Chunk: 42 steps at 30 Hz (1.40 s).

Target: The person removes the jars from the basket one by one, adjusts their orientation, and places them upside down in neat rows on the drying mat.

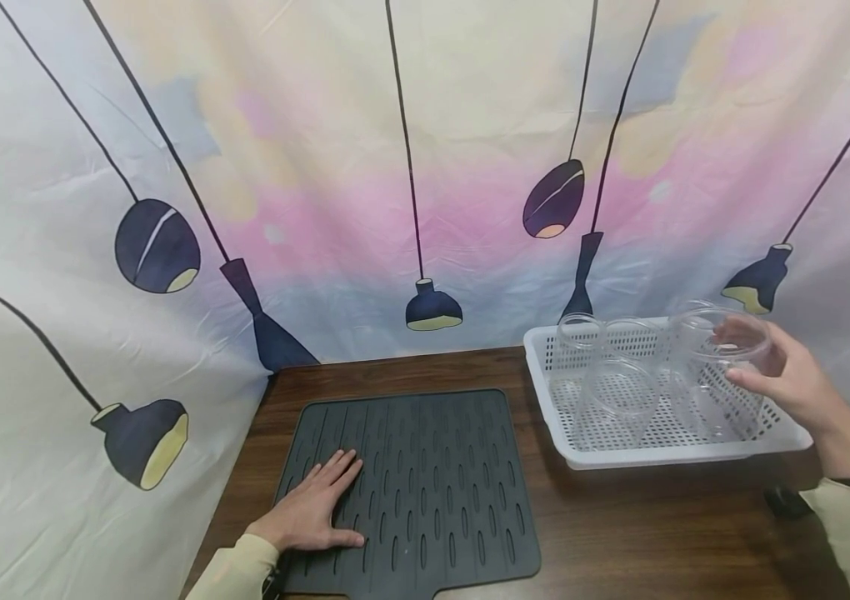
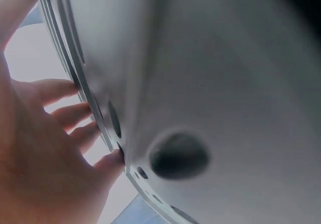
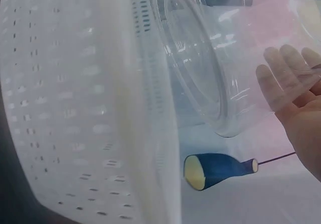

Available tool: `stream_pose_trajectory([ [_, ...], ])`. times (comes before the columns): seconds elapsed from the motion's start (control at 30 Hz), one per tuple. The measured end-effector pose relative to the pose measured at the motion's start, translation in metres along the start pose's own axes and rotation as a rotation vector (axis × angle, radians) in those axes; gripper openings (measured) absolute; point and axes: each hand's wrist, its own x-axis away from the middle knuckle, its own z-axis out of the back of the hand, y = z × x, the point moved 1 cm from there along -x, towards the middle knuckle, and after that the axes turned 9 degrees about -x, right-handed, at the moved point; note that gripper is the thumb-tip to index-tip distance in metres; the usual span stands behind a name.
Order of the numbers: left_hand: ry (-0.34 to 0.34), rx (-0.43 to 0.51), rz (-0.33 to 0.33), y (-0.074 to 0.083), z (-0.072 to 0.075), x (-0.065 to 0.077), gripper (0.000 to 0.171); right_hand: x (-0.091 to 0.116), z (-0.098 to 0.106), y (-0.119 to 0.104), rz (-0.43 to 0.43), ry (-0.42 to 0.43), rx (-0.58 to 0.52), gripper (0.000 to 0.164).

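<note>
My left hand [image 1: 312,508] lies with spread, straight fingers on the left part of a dark grey slotted mat [image 1: 462,467]. The left wrist view shows the hand [image 2: 50,153] with its fingertips against the mat's [image 2: 241,113] blurred slotted surface. At the right end of a white perforated basket [image 1: 665,457], my right hand [image 1: 792,375] grips a clear cup [image 1: 725,354] near its rim. The cup [image 3: 235,73] looks tilted in the right wrist view, and fingers of the right hand [image 3: 301,103] show through its clear wall.
Several other clear cups [image 1: 623,392] stand in the basket, their outlines overlapping. Beneath the mat and basket is a brown wooden table [image 1: 620,533]. A curtain printed with lamps [image 1: 350,217] hangs behind and to the left. A small dark object [image 1: 787,503] is beside the right sleeve.
</note>
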Motion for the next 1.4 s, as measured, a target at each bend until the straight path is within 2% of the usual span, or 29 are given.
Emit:
stream_pose_trajectory([
  [0.23, -0.004, 0.004, -0.007, -0.001, -0.001, -0.001, 0.108, -0.009, -0.004, -0.011, 0.01, -0.021, 0.021, 0.073],
  [0.47, 0.011, -0.008, -0.019, -0.001, 0.001, -0.002, 0.107, -0.022, -0.011, -0.024, 0.028, -0.05, 0.133, 0.077],
  [0.57, 0.033, -0.003, -0.021, 0.0, 0.004, -0.003, 0.105, -0.029, -0.015, -0.029, 0.03, -0.064, 0.15, 0.08],
  [0.77, 0.128, -0.022, -0.03, 0.005, 0.011, -0.007, 0.096, -0.039, -0.022, -0.034, -0.005, -0.03, 0.283, 0.084],
  [1.03, 0.236, 0.014, -0.045, 0.023, 0.035, -0.019, 0.087, -0.054, -0.034, -0.047, 0.084, -0.057, 0.365, 0.09],
  [1.27, 0.24, 0.043, -0.062, 0.039, 0.054, -0.035, 0.089, -0.062, -0.041, -0.059, 0.084, -0.073, 0.429, 0.09],
  [1.4, 0.257, 0.051, -0.095, 0.046, 0.062, -0.044, 0.089, -0.065, -0.044, -0.061, 0.104, -0.089, 0.436, 0.089],
])
